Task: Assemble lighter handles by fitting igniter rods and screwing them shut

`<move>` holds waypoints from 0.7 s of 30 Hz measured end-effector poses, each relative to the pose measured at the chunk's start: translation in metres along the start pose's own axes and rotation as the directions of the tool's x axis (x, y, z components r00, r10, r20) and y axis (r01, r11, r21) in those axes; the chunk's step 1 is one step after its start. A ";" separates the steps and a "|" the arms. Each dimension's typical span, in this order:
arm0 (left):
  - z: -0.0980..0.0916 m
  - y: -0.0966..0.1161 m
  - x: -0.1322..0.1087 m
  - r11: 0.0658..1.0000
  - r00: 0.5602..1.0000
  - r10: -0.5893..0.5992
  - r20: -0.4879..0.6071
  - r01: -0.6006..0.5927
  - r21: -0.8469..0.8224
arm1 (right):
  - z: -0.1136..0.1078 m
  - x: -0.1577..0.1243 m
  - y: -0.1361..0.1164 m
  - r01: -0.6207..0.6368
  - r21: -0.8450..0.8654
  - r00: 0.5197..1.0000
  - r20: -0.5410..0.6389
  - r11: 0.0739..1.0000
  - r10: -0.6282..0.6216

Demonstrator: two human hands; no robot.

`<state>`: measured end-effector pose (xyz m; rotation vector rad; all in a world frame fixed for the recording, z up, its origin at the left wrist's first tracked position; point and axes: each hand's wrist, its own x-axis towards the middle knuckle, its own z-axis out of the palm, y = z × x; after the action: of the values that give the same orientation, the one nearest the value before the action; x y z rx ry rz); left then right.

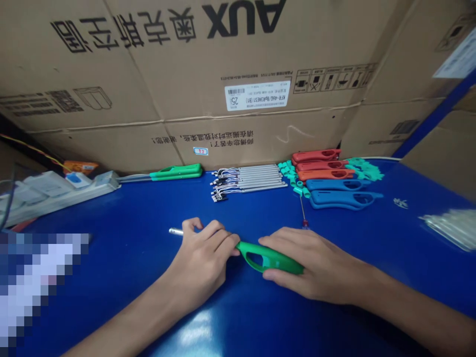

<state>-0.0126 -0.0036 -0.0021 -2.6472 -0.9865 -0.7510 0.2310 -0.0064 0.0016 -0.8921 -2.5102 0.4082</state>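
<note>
A green lighter (279, 258) with a long metal tube (175, 231) lies across both my hands above the blue table. My left hand (206, 250) is closed around the tube, close to where it meets the green body; the silver tip sticks out on the left. My right hand (320, 265) wraps the rounded end of the green body, thumb below and fingers above. The oval opening in the body faces up toward me between the hands. The joint of tube and body is hidden by my left fingers. Just beyond my right hand is a small screwdriver (305, 223).
Several metal tubes with wires (260, 178) lie at the back, beside teal caps (290, 171). Red handles (316, 156) and blue handles (334, 199) sit right of them, near teal small parts (366, 169). Green lighters (176, 171) and a power strip (55, 198) are left. Cardboard (178, 99) stands behind.
</note>
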 end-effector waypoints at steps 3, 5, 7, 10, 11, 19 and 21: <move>0.001 0.004 -0.001 0.999 1.000 -0.001 0.012 0.002 -0.046 | -0.009 0.001 0.014 -0.015 -0.095 0.989 -0.147 0.995 0.001; 0.001 0.006 -0.001 0.997 1.000 -0.005 0.025 0.007 -0.080 | -0.017 0.001 0.031 -0.124 -0.250 0.961 -0.272 0.960 0.054; 0.001 0.007 -0.002 0.994 0.999 -0.007 0.049 0.013 -0.112 | -0.022 0.001 0.049 -0.241 -0.415 0.948 -0.294 0.877 0.122; 0.001 0.010 -0.002 0.990 0.997 0.009 0.083 0.003 -0.144 | -0.024 0.001 0.068 -0.322 -0.557 0.942 -0.269 0.766 0.201; 0.001 0.011 -0.002 0.989 0.996 0.018 0.093 -0.004 -0.149 | -0.023 0.002 0.071 -0.336 -0.589 0.940 -0.253 0.735 0.228; 0.003 0.014 -0.007 0.985 0.981 0.050 0.188 -0.017 -0.173 | -0.016 0.015 0.067 -0.387 -0.677 0.914 -0.192 0.626 0.358; 0.003 0.015 -0.007 0.984 0.974 0.052 0.221 -0.013 -0.177 | -0.016 0.016 0.066 -0.384 -0.678 0.915 -0.191 0.626 0.354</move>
<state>-0.0068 -0.0177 -0.0085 -2.9456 -0.9681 -0.5624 0.2620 0.0556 -0.0073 -1.7034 -2.4293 -0.5242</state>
